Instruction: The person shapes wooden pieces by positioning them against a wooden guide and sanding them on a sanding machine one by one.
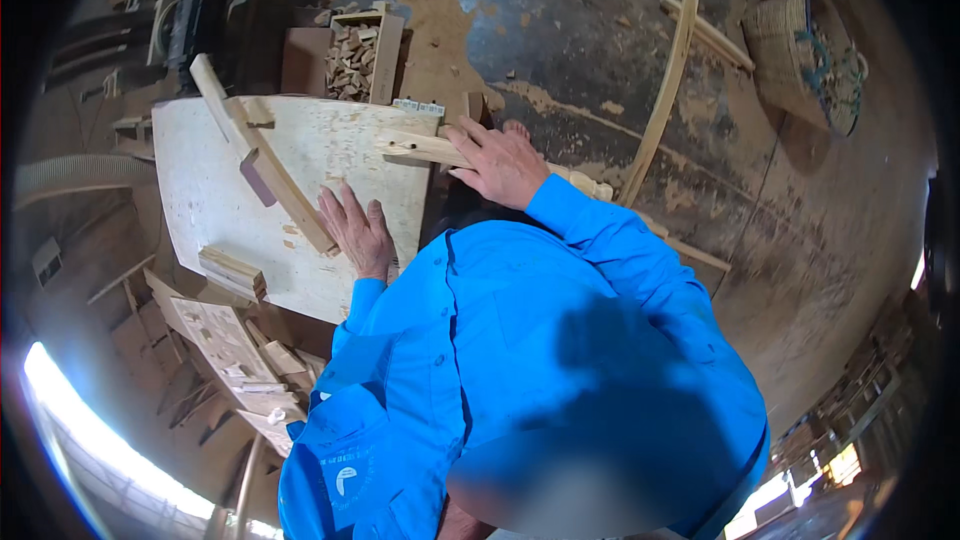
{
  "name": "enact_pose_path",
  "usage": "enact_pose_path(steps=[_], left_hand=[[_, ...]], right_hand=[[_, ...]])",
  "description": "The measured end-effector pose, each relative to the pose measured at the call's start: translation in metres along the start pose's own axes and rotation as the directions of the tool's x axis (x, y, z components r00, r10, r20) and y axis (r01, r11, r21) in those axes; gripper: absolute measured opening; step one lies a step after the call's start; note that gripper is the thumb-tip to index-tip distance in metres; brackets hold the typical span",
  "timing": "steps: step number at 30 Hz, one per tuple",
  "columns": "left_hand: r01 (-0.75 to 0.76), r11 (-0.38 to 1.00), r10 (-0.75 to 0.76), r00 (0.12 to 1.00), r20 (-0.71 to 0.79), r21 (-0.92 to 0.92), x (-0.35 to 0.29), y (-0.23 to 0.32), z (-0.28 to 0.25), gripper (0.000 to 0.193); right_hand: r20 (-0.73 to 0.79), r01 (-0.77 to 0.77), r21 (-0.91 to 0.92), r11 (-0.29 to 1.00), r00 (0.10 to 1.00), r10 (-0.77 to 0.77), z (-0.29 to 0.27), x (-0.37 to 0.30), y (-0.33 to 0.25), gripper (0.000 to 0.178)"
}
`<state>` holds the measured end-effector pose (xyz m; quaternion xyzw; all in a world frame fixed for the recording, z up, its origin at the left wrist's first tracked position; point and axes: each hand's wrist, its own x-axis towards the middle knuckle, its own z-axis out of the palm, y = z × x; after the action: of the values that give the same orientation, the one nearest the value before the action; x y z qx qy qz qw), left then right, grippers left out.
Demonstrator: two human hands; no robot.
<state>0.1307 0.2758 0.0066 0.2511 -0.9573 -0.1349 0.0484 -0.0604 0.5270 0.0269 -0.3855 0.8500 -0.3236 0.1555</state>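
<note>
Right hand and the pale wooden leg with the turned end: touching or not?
Touching. The head view shows the right hand gripping the wooden leg from above, with the leg running between thumb and fingers.

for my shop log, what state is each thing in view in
left hand: open, fingers spread
right hand: closed on the turned leg
turned leg: held, one end over the tabletop
wooden strip: lying diagonally on the tabletop
scrap box: open-topped, holding wood offcuts
basket: open-topped, contents unclear

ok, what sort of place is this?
Likely a woodworking shop: a box of wood scraps, a ribbed hose, and a turned piece under the right hand.
</note>
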Motion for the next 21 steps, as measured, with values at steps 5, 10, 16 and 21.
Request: enact_pose_path(steps=[5,10,16,21], left_hand=[[-0.011,1.0,0.011,1.0,0.009,0.026,0.001,0.001,0.0,0.069],[-0.021,1.0,0.021,1.0,-0.002,0.014,0.001,0.0,-0.001,0.067],[0.001,1.0,-0.001,1.0,-0.019,0.003,-0.003,-0.007,0.002,0.066],[0.001,1.0,-0.003,0.998,-0.061,-0.03,-0.002,-0.008,0.008,0.064]], right_hand=[[0.22,-0.17,0.029,0.985,0.962,0.16,-0.027,-0.036,0.024,0.065],[0.195,-0.169,0.099,0.981,0.97,0.148,-0.03,-0.043,0.033,0.056],[0.219,-0.204,0.213,0.956,0.963,0.157,-0.03,-0.038,0.037,0.05],[0.342,-0.472,0.488,0.734,0.877,0.337,-0.038,-0.031,0.054,0.046]])
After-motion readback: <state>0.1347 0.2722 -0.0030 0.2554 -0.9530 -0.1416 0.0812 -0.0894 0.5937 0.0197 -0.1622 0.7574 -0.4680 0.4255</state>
